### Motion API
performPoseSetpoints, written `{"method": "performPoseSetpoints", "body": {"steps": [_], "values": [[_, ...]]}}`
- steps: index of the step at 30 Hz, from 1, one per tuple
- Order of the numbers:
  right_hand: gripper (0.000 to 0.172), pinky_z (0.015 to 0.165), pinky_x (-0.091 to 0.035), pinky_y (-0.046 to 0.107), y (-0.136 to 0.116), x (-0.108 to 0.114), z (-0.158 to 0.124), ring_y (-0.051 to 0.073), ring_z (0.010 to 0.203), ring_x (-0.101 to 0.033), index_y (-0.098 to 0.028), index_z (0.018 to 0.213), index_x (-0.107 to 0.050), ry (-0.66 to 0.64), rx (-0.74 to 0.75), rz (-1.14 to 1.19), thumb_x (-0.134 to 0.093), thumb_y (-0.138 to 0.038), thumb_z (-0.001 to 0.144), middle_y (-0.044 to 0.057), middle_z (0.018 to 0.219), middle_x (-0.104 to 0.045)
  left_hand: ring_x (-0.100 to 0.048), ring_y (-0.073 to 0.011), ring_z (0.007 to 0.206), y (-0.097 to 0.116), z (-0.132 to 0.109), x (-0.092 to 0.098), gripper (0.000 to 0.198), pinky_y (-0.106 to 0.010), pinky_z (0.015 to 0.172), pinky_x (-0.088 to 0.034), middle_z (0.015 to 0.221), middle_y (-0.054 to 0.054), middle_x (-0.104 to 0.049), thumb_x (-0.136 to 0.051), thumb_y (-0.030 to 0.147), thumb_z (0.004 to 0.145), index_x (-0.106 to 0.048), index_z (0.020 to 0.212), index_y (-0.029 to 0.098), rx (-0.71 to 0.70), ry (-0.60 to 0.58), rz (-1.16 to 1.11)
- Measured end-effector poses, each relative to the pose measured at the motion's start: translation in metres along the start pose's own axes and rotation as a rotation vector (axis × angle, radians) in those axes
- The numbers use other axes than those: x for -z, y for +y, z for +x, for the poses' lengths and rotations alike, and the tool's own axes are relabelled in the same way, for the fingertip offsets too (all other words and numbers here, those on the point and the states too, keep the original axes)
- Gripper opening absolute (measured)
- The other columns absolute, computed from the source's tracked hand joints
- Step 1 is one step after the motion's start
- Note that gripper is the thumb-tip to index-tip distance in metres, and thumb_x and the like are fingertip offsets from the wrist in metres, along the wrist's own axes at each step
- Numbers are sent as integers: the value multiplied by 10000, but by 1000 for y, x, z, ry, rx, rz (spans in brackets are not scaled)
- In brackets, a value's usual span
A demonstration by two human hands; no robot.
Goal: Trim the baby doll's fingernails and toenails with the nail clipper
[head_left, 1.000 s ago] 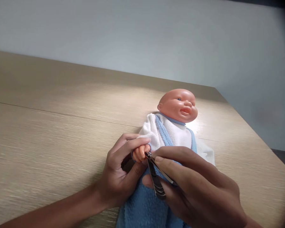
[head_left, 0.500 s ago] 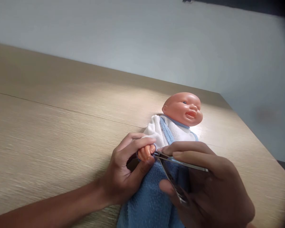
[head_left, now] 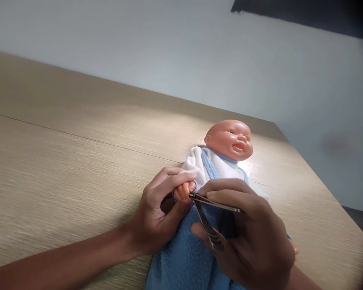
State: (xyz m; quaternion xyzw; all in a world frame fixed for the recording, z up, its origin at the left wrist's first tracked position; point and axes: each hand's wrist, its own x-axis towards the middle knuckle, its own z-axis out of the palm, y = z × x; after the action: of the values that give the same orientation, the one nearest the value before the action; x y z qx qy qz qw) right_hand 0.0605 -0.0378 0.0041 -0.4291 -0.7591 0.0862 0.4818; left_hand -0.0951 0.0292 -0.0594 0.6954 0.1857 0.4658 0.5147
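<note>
A baby doll [head_left: 228, 141] in a white and blue terry outfit lies on its back on the table. My left hand [head_left: 157, 209] is closed around the doll's arm at the cuff, and the doll's small hand [head_left: 184, 191] pokes out between my thumb and fingers. In my right hand [head_left: 254, 229] is a metal nail clipper [head_left: 210, 229], its lever swung away from the body. My fingers lie along the clipper's upper side, my thumb by the lever. The clipper's jaws are at the doll's fingers; whether they touch is hard to tell.
The wood-grain table [head_left: 63, 161] carries a thin seam running across it. Behind it rises a pale wall [head_left: 139, 44], with a dark strip [head_left: 305, 18] at the upper right. The table's right edge slants down beyond the doll.
My right hand has moved left with the nail clipper, bringing its jaws closer to the doll's fingers. My left hand keeps its hold. The view has shifted slightly.
</note>
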Motion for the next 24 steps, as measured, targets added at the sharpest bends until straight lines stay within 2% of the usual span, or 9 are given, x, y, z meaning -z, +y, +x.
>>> {"method": "performPoseSetpoints", "body": {"steps": [3,8,10,15,20,24], "values": [[353,942,-546,176,1,-1,-2,104,1008,-639,-169,1144,-547,-22,-1,15,-727,-128,843,9,1091,-620,-588,-139,1054,-1,0,0,327,-250,940,-487,1179,-40,-582,-626,228,964,-632,1291,230,-1,-2,-4],[344,975,-519,151,1,1,-2,94,1048,-629,-153,1148,-551,-34,16,11,-728,-122,855,17,1128,-614,-585,-145,1061,-1,-1,0,331,-261,969,-483,1185,-45,-580,-621,221,962,-633,1293,219,-4,-4,0],[317,960,-523,143,0,2,-1,86,1028,-632,-154,1133,-558,-39,22,9,-724,-137,865,13,1111,-617,-589,-142,1051,-1,-1,0,334,-261,967,-485,1182,-46,-581,-619,219,962,-632,1296,216,-9,4,1],[287,930,-533,133,0,3,-1,69,989,-640,-145,1113,-576,-65,18,9,-670,-43,862,11,1085,-629,-593,-145,1056,-1,0,-1,334,-258,947,-492,1186,-51,-588,-620,211,958,-637,1292,208,-27,7,7],[244,884,-572,166,-1,3,-1,95,931,-669,-154,1073,-580,-59,43,-96,-724,-164,876,25,1051,-648,-588,-152,1062,-2,0,0,347,-273,958,-492,1183,-50,-587,-621,208,955,-630,1301,212,-27,6,4],[217,808,-590,166,-4,5,0,101,849,-681,-171,1022,-595,-84,54,-141,-653,-56,847,30,1016,-649,-586,-147,1057,-2,0,0,340,-264,933,-494,1179,-48,-592,-622,191,951,-635,1290,209,-36,6,30]]}}
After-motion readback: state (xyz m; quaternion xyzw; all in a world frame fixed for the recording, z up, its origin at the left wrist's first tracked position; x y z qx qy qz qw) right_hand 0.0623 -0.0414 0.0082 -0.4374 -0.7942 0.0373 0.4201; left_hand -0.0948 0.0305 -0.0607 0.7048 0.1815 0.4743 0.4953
